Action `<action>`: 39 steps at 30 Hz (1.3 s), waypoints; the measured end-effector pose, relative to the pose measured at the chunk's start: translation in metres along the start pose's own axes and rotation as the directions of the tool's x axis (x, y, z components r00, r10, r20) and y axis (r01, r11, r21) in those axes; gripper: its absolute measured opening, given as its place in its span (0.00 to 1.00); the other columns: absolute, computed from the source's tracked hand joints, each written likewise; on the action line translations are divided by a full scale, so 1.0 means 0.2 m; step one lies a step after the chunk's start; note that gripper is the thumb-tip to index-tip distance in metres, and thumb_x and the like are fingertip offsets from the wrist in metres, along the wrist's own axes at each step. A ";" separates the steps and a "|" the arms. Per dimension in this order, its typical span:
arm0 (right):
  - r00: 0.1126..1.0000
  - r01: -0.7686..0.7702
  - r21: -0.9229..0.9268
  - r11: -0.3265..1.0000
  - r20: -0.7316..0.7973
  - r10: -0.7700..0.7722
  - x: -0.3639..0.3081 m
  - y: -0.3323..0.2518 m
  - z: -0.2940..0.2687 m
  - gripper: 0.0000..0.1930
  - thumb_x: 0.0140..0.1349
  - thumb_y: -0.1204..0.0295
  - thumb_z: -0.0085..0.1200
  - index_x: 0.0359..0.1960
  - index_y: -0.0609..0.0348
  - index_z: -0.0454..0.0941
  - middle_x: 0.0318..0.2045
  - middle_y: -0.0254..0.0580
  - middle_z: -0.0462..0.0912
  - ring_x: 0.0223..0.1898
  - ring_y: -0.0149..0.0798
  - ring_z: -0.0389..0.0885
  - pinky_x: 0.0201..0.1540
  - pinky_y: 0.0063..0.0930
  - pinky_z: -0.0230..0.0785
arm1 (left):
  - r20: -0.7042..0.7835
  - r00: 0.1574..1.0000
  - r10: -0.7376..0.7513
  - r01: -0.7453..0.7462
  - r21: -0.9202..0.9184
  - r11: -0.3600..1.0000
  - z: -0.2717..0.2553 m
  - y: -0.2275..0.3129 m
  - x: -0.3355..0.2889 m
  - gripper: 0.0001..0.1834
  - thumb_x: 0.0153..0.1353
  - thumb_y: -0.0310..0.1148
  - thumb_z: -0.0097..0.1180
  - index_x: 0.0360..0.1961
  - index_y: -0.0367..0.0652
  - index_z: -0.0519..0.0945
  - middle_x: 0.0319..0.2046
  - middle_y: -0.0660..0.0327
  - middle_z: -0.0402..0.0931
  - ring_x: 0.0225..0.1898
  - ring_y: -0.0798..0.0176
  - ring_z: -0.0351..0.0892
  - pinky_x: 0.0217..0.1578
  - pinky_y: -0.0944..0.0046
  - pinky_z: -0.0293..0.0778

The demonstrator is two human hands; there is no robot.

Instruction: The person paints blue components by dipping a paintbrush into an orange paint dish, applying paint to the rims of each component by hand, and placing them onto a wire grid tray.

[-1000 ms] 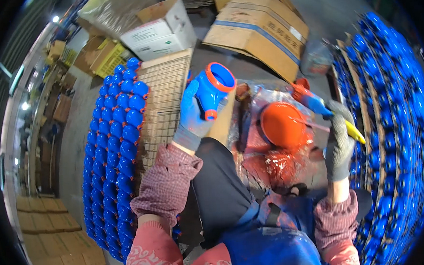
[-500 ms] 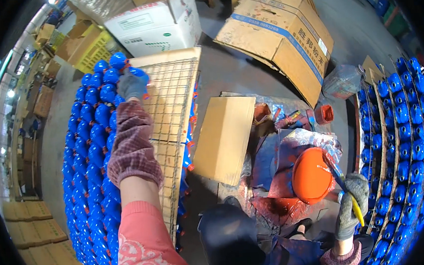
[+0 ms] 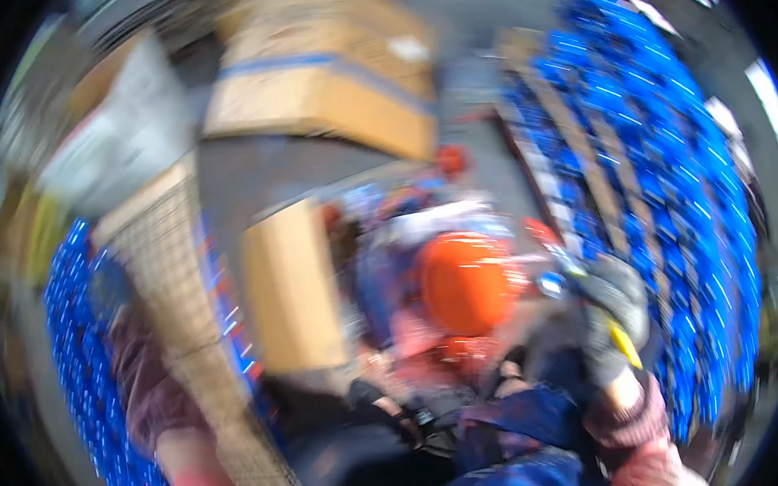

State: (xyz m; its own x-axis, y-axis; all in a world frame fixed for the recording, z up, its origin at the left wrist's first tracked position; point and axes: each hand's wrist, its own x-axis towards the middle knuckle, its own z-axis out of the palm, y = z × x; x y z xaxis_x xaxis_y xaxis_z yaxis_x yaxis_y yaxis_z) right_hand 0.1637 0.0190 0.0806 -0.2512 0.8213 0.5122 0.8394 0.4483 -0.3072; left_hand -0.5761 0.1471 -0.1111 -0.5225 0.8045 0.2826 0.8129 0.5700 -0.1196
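Note:
My right hand [image 3: 614,314], in a grey work glove, is closed on a brush-like tool [image 3: 625,344] with a yellow handle end and a reddish tip. A shiny blue round thing [image 3: 549,285] is beside that hand; blur hides whether I hold it. To its left lies a round orange container [image 3: 467,283]. My left hand [image 3: 111,287], also gloved, is at the far left beside rows of glossy blue rounded pieces [image 3: 75,351] and a wire rack [image 3: 164,275]. Its fingers are smeared by motion.
More rows of blue pieces [image 3: 669,163] stand on the right with brown strips between them. A folded cardboard piece [image 3: 294,289] lies left of the orange container. Beyond are a large cardboard box [image 3: 317,87], a white box [image 3: 115,126] and a small red container [image 3: 451,159].
The view has swung right, shifting most things leftward, and is now blurred. The tool's reddish tip now shows away from the orange container. My left hand stays by the left-hand blue pieces.

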 end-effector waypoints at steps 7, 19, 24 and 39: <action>0.920 0.118 -0.308 0.944 -0.324 -0.221 -0.13 0.33 -0.59 0.25 0.46 0.75 0.65 0.50 0.53 0.80 0.25 0.37 0.78 0.25 0.39 0.78 0.28 0.34 0.68 | 0.045 0.987 0.152 -0.046 -0.837 0.545 0.06 -0.01 -0.05 0.23 0.66 0.44 0.51 0.58 0.46 0.74 0.57 0.46 0.70 0.56 0.58 0.71 0.60 0.47 0.64; 0.949 -0.277 -0.624 0.731 -0.298 0.105 0.27 1.25 -1.12 0.21 0.60 0.68 0.54 0.57 0.43 0.73 0.38 0.44 0.82 0.38 0.49 0.82 0.40 0.44 0.73 | 0.080 0.834 0.546 -0.012 -0.986 0.164 -1.42 1.26 -1.07 0.20 0.69 0.35 0.47 0.56 0.34 0.73 0.50 0.57 0.74 0.53 0.62 0.71 0.56 0.64 0.67; 0.958 -0.253 -0.716 0.651 -0.092 0.270 0.55 1.54 -0.98 0.17 0.62 0.71 0.51 0.54 0.45 0.74 0.40 0.44 0.82 0.40 0.49 0.84 0.38 0.42 0.77 | -0.057 0.708 0.704 -0.225 -0.963 0.148 -1.88 1.55 -1.52 0.20 0.67 0.36 0.48 0.55 0.32 0.73 0.51 0.53 0.74 0.54 0.59 0.72 0.58 0.62 0.65; 0.729 0.001 -0.033 0.999 -0.684 -0.023 0.21 1.13 -1.24 0.18 0.55 0.73 0.61 0.50 0.53 0.76 0.46 0.47 0.80 0.45 0.46 0.81 0.48 0.34 0.72 | -0.127 0.350 0.928 0.828 -0.421 -0.371 -1.98 2.53 -2.20 0.31 0.72 0.46 0.39 0.68 0.34 0.57 0.68 0.46 0.57 0.69 0.49 0.57 0.68 0.51 0.55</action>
State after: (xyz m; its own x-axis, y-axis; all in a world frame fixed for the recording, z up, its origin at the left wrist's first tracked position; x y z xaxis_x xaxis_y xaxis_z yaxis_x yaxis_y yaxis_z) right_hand 0.4615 0.0682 0.2315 0.1271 0.3466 0.9294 0.8544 0.4376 -0.2801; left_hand 0.1670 0.0158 0.0816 0.6039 0.7895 0.1092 -0.6256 0.3846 0.6787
